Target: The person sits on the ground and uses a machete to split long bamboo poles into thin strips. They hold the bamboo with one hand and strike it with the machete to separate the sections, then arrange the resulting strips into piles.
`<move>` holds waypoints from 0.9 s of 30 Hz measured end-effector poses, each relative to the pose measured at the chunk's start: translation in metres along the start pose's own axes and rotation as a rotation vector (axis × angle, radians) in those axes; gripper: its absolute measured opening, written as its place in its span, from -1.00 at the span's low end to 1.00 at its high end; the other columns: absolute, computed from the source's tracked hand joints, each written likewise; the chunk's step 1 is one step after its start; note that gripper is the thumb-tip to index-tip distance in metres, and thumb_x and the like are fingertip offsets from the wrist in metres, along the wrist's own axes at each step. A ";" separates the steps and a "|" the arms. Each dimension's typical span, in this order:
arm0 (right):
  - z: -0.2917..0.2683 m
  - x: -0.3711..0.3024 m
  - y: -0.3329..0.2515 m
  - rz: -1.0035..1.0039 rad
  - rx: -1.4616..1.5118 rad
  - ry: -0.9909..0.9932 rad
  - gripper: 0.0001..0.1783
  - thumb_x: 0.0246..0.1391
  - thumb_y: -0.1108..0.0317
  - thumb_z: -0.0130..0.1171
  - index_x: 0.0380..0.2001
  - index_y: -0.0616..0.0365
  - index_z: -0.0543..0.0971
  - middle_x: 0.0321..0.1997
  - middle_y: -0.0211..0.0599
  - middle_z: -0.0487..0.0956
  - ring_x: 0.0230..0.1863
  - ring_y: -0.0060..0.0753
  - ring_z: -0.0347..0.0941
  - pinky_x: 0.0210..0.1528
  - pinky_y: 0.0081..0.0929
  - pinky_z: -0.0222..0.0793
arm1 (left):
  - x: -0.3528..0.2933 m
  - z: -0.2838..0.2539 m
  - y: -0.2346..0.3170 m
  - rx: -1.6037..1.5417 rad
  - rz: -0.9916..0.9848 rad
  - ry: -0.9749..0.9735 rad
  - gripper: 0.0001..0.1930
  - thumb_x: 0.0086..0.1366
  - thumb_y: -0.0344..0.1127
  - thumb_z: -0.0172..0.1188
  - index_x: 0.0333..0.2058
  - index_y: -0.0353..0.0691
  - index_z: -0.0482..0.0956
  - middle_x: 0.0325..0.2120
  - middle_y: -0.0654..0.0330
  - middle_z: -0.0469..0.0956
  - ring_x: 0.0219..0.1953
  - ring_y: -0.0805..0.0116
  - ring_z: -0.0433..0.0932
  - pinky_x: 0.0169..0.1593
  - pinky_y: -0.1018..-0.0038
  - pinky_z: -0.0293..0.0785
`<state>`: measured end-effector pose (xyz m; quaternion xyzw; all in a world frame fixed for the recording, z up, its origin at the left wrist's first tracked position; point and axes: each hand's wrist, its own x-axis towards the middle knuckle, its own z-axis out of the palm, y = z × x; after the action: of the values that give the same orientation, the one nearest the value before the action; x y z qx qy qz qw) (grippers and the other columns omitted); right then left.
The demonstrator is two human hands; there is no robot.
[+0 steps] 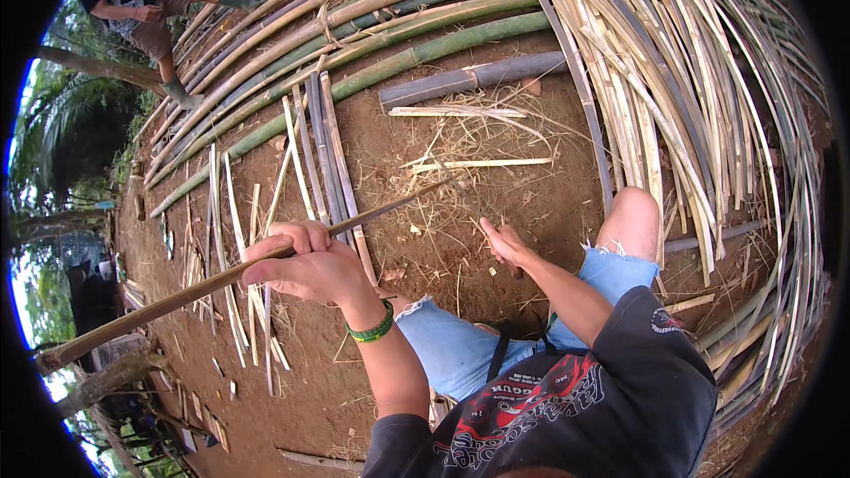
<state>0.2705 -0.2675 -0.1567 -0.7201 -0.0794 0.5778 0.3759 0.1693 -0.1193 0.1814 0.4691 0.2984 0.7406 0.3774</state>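
Note:
A long split bamboo strip (159,305) runs slantwise across the view, its thick end at the far left and its thin tip above the ground at the middle. My left hand (301,258), with a green woven band on the wrist, has its fingers wrapped round the strip. My right hand (505,243) is closed round a knife's handle. The narrow, dark knife blade (467,190) points up and left, close to the strip's tip; I cannot tell whether they touch. Below them, bamboo shavings (496,137) and a pale split piece (482,163) lie on the dirt.
A dark bamboo pole (474,78) lies ahead of me. Long green bamboo poles (425,51) stretch across the far side. Split strips are piled at the right (637,97), with more strips (232,248) at the left. Another person (133,0) stands at the far left.

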 end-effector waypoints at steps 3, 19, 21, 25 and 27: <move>0.011 -0.046 -0.027 -0.272 0.015 -0.132 -0.27 0.28 -0.30 -0.17 -0.77 0.03 0.29 -0.82 -0.51 0.26 -0.78 -0.60 0.20 -0.68 -0.48 0.13 | 0.002 -0.007 -0.003 0.005 0.022 -0.019 -0.37 0.32 0.42 -0.31 -0.49 -0.10 0.17 -0.77 0.37 0.08 -0.78 0.64 -0.02 -0.72 0.71 -0.15; 0.005 0.001 0.002 -0.307 -0.146 -0.057 -0.11 0.20 -0.43 -0.25 -0.78 0.21 0.40 -0.75 -0.22 0.43 -0.64 -0.29 0.43 -0.44 -0.18 0.34 | 0.005 -0.012 -0.004 -0.015 0.002 -0.070 -0.37 0.31 0.43 -0.37 -0.50 -0.08 0.18 -0.76 0.38 0.06 -0.77 0.64 -0.06 -0.72 0.70 -0.14; -0.015 0.026 0.027 -0.020 -0.173 0.028 -0.11 0.20 -0.43 -0.25 -0.77 0.23 0.41 -0.74 -0.21 0.44 -0.62 -0.26 0.45 -0.43 -0.15 0.34 | 0.006 -0.011 -0.005 -0.057 -0.025 -0.068 -0.37 0.33 0.41 -0.38 -0.49 -0.09 0.18 -0.78 0.38 0.07 -0.79 0.65 -0.06 -0.76 0.71 -0.15; 0.007 0.006 0.017 -0.155 -0.157 -0.027 -0.10 0.18 -0.45 -0.23 -0.74 0.25 0.45 -0.72 -0.18 0.47 -0.61 -0.23 0.47 -0.40 -0.16 0.37 | 0.007 -0.021 -0.006 -0.049 0.014 -0.070 -0.39 0.34 0.40 -0.38 -0.48 -0.08 0.16 -0.77 0.38 0.07 -0.79 0.65 -0.07 -0.75 0.71 -0.18; 0.007 0.027 0.048 -0.281 -0.087 0.006 -0.15 0.18 -0.42 -0.15 -0.74 0.21 0.46 -0.72 -0.22 0.46 -0.62 -0.28 0.46 -0.46 -0.24 0.35 | 0.002 -0.005 -0.005 -0.082 -0.023 -0.051 -0.39 0.34 0.40 -0.36 -0.48 -0.08 0.16 -0.77 0.38 0.07 -0.78 0.65 -0.07 -0.74 0.71 -0.18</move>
<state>0.2577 -0.2831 -0.2083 -0.7193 -0.2032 0.5134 0.4216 0.1659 -0.1151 0.1763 0.4686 0.2636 0.7354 0.4124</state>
